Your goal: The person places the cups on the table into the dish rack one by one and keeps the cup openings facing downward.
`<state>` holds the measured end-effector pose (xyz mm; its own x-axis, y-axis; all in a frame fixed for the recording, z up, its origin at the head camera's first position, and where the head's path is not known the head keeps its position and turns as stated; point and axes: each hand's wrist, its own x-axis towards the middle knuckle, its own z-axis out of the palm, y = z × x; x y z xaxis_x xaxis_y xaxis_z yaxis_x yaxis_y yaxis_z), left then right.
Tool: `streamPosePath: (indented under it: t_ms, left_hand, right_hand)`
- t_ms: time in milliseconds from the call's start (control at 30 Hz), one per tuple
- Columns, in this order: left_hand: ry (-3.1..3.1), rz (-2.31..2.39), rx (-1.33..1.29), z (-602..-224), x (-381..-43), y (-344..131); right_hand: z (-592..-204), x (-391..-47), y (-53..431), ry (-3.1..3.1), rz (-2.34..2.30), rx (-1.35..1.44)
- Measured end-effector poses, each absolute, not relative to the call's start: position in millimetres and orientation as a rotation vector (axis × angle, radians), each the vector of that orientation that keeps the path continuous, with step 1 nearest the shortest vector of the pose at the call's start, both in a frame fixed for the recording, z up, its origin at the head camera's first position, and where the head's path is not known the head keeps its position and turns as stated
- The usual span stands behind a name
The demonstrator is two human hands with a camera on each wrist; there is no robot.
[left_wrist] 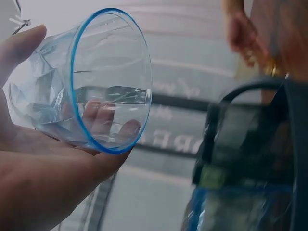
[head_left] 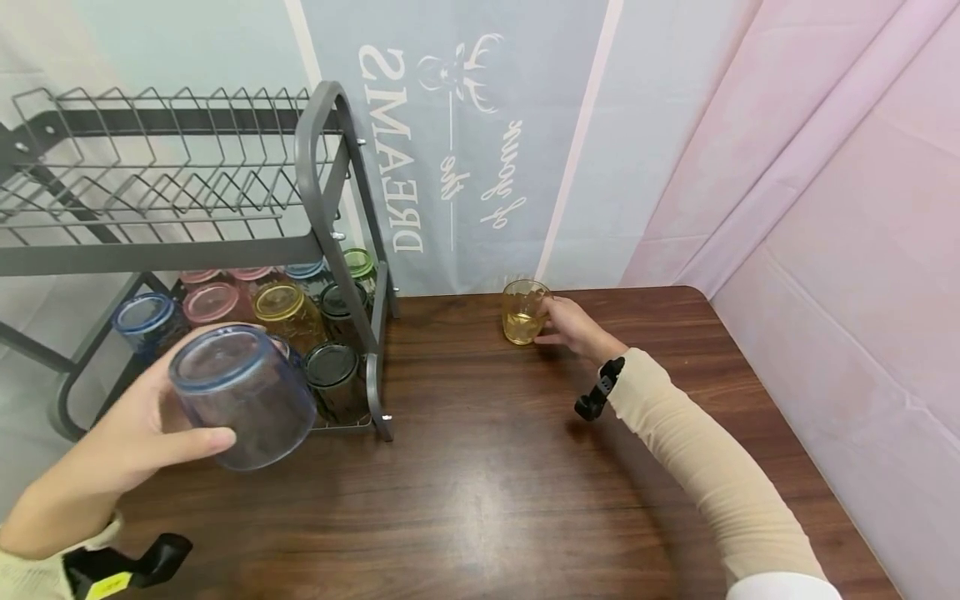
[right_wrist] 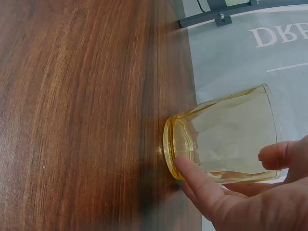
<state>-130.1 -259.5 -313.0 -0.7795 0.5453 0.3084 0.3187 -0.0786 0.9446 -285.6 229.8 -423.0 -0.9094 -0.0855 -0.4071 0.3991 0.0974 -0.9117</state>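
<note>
My left hand [head_left: 161, 417] grips a clear blue glass cup [head_left: 247, 408], thumb on one side and fingers round the other. The cup is tilted with its base upward in the head view; its blue-rimmed mouth shows in the left wrist view. At the back of the table, a yellow glass cup [head_left: 522, 317] stands upright. My right hand [head_left: 576, 327] is at its right side, one fingertip near the mouth and another low by the base in the right wrist view. Those fingers look fairly straight and do not wrap round it.
A grey two-tier dish rack [head_left: 322, 225] stands at left, its upper wire shelf bare. On its lower tier are several upturned cups, including a pink cup [head_left: 213, 304], a yellow cup [head_left: 285, 312] and a dark cup [head_left: 333, 379]. A printed curtain [head_left: 465, 167] hangs behind the wooden table [head_left: 480, 467].
</note>
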Motion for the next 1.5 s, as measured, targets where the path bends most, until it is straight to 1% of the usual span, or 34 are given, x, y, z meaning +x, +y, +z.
streamPosePath:
  t_ms: [267,467,633,1067,1267,1367,1500]
  left_hand:
    - [2.012,2.091,0.975,-322,-137,-296]
    - [2.143,2.076,0.884,-327,-141,-315]
    - [2.121,2.126,0.848,-334,-148,-327]
    - [2.364,2.042,0.623,-342,-157,-335]
    - [2.637,1.761,0.523,-346,-160,-345]
    - [2.722,1.697,0.489,-345,-160,-347]
    - [2.705,1.779,0.445,-346,-160,-350]
  right_hand:
    - [-422,-285,229,2.022,-1.859,0.303]
    - [-422,-284,229,2.024,-1.856,0.286]
    - [-423,-284,227,2.03,-1.851,0.277]
    - [-420,-284,228,2.026,-1.855,0.312]
    - [-420,-283,228,2.024,-1.855,0.322]
    - [-420,-283,229,2.029,-1.851,0.324]
    - [-420,-283,228,2.039,-1.847,0.318]
